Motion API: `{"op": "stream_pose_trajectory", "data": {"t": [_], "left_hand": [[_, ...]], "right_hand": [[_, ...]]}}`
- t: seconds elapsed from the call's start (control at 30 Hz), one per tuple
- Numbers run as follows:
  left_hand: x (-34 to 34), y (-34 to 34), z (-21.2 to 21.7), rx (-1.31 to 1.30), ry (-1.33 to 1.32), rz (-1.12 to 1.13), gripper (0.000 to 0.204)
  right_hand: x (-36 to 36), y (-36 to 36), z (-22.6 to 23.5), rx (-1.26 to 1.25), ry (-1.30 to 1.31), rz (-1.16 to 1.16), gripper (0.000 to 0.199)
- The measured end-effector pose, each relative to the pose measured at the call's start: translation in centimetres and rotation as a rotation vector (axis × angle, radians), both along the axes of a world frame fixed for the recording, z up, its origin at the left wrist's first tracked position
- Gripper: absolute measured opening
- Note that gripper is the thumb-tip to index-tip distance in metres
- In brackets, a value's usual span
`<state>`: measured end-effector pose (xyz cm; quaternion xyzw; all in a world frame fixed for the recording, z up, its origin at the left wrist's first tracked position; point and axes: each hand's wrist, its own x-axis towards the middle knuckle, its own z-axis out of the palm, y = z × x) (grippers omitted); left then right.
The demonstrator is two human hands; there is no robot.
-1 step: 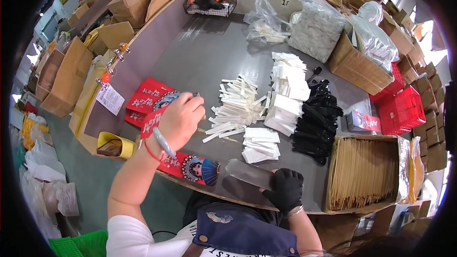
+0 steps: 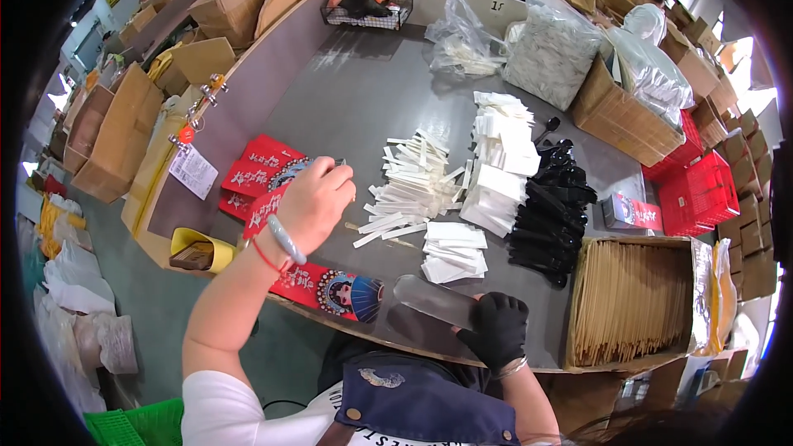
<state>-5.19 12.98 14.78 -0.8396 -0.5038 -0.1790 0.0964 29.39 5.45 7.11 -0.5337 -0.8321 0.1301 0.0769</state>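
Note:
My left hand (image 2: 316, 201), bare with a pale bangle and a red cord at the wrist, hovers over a stack of red printed packets (image 2: 258, 167) at the table's left. Its fingers are pinched on one red packet (image 2: 263, 213). My right hand (image 2: 496, 326), in a black glove, grips a clear plastic sleeve (image 2: 429, 297) near the front edge. Another red packet with a painted mask face (image 2: 334, 291) lies between my hands.
On the grey table (image 2: 363, 99) lie white wrapped sticks (image 2: 413, 186), white napkin packs (image 2: 504, 149), small white stacks (image 2: 453, 249) and black plastic spoons (image 2: 552, 208). A carton of wooden chopsticks (image 2: 632, 301) sits front right, red baskets (image 2: 702, 194) beyond it. Another person (image 2: 648, 12) stands far back.

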Motion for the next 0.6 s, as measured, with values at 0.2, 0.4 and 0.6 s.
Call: {"op": "stream_pose_trajectory", "data": {"t": [0.2,0.4,0.6], "left_hand": [[-7.6,-1.8,-7.4,-0.006,0.333,0.132,0.012],[-5.3,-5.1,-9.4,-0.169,-0.087,0.249,0.042],[-6.4,-4.8,-11.5,0.09,-0.238,0.444,0.03]], "right_hand": [[-0.7,0.3,0.3,0.003,0.004,0.006,0.057],[-1.1,0.6,1.3,0.007,-0.019,0.048,0.052],[-1.3,0.4,0.8,0.083,0.032,0.059,0.053]]}}
